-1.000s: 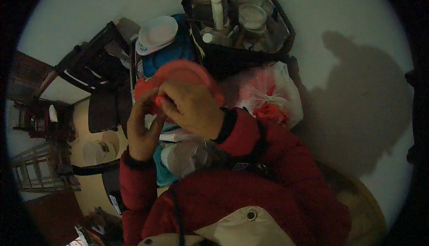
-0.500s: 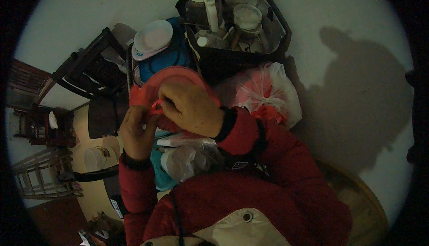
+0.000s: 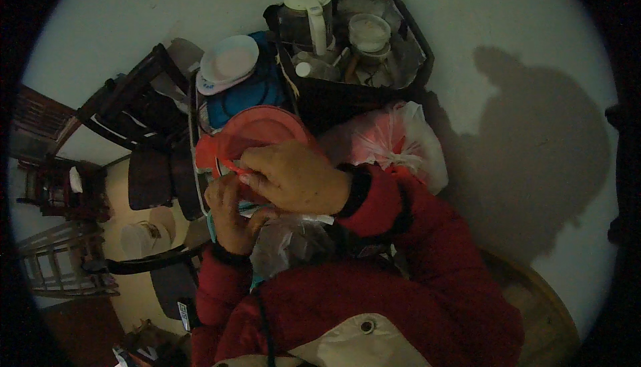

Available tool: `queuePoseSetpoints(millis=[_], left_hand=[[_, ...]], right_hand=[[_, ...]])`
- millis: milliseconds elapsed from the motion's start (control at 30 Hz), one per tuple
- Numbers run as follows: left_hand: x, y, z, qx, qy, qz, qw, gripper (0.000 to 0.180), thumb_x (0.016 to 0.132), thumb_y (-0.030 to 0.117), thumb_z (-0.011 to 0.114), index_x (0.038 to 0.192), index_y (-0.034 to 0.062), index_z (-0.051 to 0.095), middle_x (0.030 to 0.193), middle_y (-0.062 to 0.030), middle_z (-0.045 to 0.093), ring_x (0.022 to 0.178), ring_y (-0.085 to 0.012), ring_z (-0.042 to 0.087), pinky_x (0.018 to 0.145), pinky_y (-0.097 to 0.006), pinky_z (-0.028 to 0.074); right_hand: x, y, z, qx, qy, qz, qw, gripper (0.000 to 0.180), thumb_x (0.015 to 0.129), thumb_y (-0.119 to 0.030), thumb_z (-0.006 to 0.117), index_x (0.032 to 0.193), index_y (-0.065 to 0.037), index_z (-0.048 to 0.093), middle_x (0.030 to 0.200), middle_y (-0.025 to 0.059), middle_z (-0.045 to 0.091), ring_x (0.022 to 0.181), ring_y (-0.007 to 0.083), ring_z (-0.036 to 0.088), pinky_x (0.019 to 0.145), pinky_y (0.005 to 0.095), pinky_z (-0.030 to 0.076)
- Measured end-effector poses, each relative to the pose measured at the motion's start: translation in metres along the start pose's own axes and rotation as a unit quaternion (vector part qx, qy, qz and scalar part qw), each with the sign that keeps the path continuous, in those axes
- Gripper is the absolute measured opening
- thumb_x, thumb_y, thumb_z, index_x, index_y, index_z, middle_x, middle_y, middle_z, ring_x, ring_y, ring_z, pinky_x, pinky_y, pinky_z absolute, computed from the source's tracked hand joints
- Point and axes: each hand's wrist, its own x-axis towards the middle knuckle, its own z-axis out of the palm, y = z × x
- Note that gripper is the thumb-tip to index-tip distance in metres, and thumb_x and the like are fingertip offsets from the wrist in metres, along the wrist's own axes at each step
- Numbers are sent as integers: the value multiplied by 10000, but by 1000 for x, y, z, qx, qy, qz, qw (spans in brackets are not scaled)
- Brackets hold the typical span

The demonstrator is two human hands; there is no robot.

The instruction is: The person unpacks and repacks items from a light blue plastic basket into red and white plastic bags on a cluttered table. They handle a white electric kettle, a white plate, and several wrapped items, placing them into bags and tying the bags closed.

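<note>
A red plastic bag (image 3: 267,123), drawn over something round and wide, stands in front of me. Its thin twisted red strip (image 3: 229,165) runs up to the fingers of both hands. My right hand (image 3: 294,177) is closed, thumb and forefinger pinching that strip. Just below and to the left, my left hand (image 3: 232,215) has its fingers bent up against the strip's lower end. Its fingertips are partly covered by the right hand, so what they grip is not plain. A clear plastic bag (image 3: 290,243) with pale contents lies below my hands.
Behind stands a black open case (image 3: 360,93) with a white-lidded glass jug (image 3: 308,23) and stacked clear containers (image 3: 369,33). White plates (image 3: 229,60) rest on a blue bag (image 3: 247,100) at left. A tied white-and-red bag (image 3: 400,140) sits right. Dark chairs (image 3: 127,107) stand farther left.
Both hands have come down, nearer to my body, the left one also shifting right. The red strip now shows stretched above the left fingers, and the bag's round top is more exposed.
</note>
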Motion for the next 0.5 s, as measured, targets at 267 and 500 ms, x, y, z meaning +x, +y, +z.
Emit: queuePoseSetpoints(millis=[267,500], left_hand=[[-19,0,9,-233,0,-68,970,216,939,190,498,967,-3,593,1063,-137,601,998,-311,548,872,-376,418],[-44,-4,1,-428,-73,-192,880,296,993,235,415,966,-5,587,985,-138,628,893,-227,589,793,-321,457]], right_hand=[[-21,2,-9,33,76,20,996,161,836,-161,643,870,-20,573,755,146,579,693,313,590,605,392,446],[-62,4,-52,-91,-22,68,993,200,824,-183,674,776,-19,570,739,108,520,655,259,502,598,362,404]])
